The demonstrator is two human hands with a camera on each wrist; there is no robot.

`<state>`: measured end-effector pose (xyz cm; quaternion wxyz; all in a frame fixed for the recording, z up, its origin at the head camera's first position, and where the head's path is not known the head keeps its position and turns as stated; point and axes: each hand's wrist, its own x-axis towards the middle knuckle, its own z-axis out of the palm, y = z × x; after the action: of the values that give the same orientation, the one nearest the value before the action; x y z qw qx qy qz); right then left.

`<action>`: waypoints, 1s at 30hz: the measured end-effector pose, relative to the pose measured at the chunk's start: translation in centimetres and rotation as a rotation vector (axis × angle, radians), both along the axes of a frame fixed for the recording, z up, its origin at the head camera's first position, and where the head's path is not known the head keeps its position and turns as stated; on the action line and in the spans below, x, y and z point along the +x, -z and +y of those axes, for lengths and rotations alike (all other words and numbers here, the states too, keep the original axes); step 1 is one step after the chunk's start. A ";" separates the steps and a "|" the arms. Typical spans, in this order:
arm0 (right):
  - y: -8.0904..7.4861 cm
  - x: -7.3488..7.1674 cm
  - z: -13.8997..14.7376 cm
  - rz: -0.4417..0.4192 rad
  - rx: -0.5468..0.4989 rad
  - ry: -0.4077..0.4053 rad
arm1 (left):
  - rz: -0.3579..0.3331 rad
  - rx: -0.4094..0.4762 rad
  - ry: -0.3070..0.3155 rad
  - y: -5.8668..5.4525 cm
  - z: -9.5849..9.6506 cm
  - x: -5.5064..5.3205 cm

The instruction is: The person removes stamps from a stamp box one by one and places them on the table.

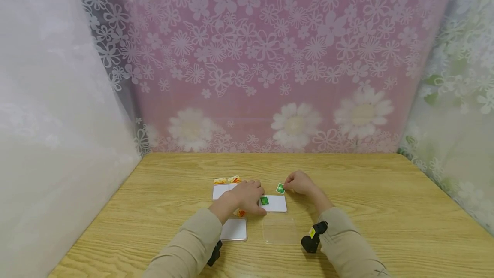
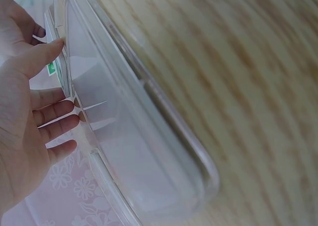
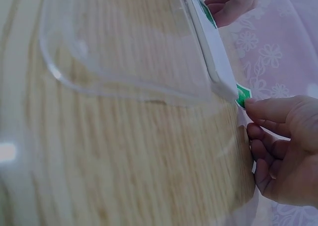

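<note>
In the head view my right hand point(image 1: 300, 182) pinches a small square green picture card point(image 1: 280, 188) with a white border, just beyond a white card stack's far right corner. The right wrist view shows the thumb on the edge of this green card point(image 3: 242, 95), other fingers curled below. A second green card point(image 1: 264, 200) lies on the left part of the white card stack point(image 1: 277, 203). My left hand point(image 1: 247, 196) spreads over that stack's left end, thumb at the near edge and fingers at the far side. In the left wrist view its fingers point(image 2: 57, 109) are loosely extended.
Yellow-orange cards point(image 1: 233, 179) lie beyond another white stack point(image 1: 224, 191) at the left; one more orange card point(image 1: 241, 213) shows under my left wrist. Nearer me are a clear case with a white stack point(image 1: 234, 229) and a clear plastic lid point(image 1: 279, 231).
</note>
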<state>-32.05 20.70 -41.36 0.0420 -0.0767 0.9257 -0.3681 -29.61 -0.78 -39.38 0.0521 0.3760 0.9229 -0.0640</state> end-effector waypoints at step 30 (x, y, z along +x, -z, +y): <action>-0.1 0.3 -0.1 0.039 0.023 -0.007 | 0.022 -0.022 -0.016 0.0 -0.4 0.1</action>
<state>-31.71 20.61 -41.23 0.0262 -0.0867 0.9303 -0.3556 -29.49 -1.15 -39.38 0.0468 0.3675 0.9256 -0.0777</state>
